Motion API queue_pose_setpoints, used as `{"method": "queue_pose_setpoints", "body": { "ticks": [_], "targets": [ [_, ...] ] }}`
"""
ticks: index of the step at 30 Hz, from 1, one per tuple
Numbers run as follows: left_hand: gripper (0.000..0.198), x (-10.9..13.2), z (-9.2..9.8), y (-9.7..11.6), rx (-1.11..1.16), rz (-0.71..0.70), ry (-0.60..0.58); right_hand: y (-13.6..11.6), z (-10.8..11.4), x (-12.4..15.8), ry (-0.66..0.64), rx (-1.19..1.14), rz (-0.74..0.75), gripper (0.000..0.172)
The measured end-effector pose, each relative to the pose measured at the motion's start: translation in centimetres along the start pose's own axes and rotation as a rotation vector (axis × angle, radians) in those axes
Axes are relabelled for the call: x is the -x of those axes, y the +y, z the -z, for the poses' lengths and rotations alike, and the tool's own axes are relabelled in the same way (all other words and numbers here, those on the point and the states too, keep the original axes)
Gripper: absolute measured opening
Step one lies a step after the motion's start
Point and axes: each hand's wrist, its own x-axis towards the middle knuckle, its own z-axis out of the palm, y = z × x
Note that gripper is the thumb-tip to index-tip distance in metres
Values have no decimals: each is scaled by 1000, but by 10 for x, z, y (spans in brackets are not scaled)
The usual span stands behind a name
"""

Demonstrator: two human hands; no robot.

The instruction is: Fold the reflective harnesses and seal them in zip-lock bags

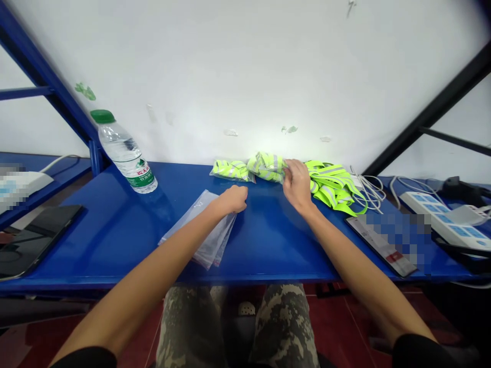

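At the back of the blue table, two clear bags packed with yellow-green reflective straps lie side by side, a left bag (231, 169) and a right bag (265, 165). My right hand (298, 185) is at the right end of the right bag, its fingers curved against it; whether it grips the bag is unclear. Just right of that hand is a loose heap of yellow-green straps (334, 188). My left hand (235, 199) is closed in a loose fist over the upper right part of some flat clear bags (209, 245); its fingertips are hidden.
A water bottle (128, 156) with a green cap stands at the back left of the blue table (268, 255). Phones lie at the left (38, 237) and right (379, 245). White cables (370, 193) and a power strip (447, 220) are further right. A white wall rises behind.
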Motion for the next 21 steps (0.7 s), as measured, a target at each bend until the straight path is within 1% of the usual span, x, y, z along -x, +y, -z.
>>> {"method": "queue_pose_setpoints", "body": {
  "ticks": [2, 3, 4, 6, 8, 9, 12, 14, 16, 18, 21],
  "targets": [
    [39, -4, 7, -1, 49, -77, -53, 5, -7, -10, 31, 27, -7, 45],
    [41, -5, 12, -2, 81, -128, -103, 6, -12, -13, 33, 40, -8, 47],
    [43, -5, 18, -2, 111, -174, -165, 7, -17, -15, 8, 55, -3, 48],
    [43, -5, 26, -4, 126, -227, -273, 5, -26, -15, -113, 110, 17, 48],
    [38, -6, 30, -7, 82, -252, -309, -1, -30, -13, -226, 196, 45, 51],
    [34, -7, 30, -8, 53, -269, -288, -5, -31, -11, -249, 237, 60, 54],
    [28, -8, 25, -14, -21, -304, -145, -12, -29, -9, -244, 304, 75, 58],
    [30, -6, 21, -18, -69, -268, -74, -11, -29, -10, -280, 311, 64, 55],
    [35, -4, 15, -19, -115, -221, -37, -6, -32, -12, -325, 311, 57, 51],
    [41, -3, 6, -16, -138, -210, 21, 1, -37, -15, -350, 297, 74, 50],
    [44, -9, -14, -2, -149, -203, 182, 9, -41, -15, -342, 245, 108, 49]
  ]
}}
